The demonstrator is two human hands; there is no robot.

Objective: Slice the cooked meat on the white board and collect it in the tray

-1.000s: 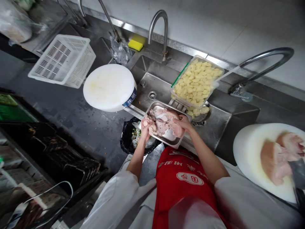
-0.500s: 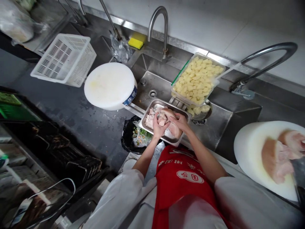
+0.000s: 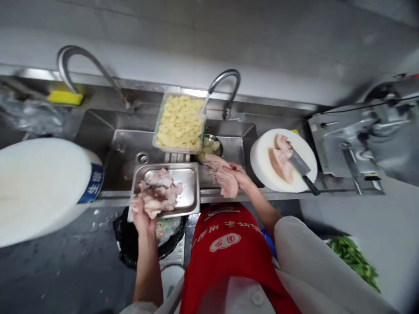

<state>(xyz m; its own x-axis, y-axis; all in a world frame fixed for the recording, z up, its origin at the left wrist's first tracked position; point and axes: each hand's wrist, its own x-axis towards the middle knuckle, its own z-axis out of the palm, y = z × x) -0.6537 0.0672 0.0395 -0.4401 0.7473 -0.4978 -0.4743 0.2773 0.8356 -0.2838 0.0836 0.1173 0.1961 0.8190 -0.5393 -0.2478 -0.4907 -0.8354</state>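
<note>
A steel tray (image 3: pixel 191 185) holding several pieces of raw meat (image 3: pixel 168 192) rests across the sink's front edge. My left hand (image 3: pixel 143 218) is at the tray's near left corner, closed on meat there; its fingertips are partly hidden. To the right of the tray, my right hand (image 3: pixel 240 176) holds a long slab of pale raw meat (image 3: pixel 225 181) above the sink. On the round white cutting board (image 3: pixel 262 170) at the right lie more raw meat (image 3: pixel 283 161) and a cleaver (image 3: pixel 299 163) with a black handle.
A clear tub of peeled, cut potatoes (image 3: pixel 180 122) stands under the running tap (image 3: pixel 229 87). A metal bowl (image 3: pixel 218 146) is in the sink behind my right hand. Another large white board (image 3: pixel 42 187) is at left, above a black-lined bin (image 3: pixel 129 240). Leafy greens (image 3: pixel 355 261) lie lower right.
The view has swung right, bringing the cleaver and whole right board into sight. My hands have parted; my right hand has lifted a slab of meat out of the tray to the right.
</note>
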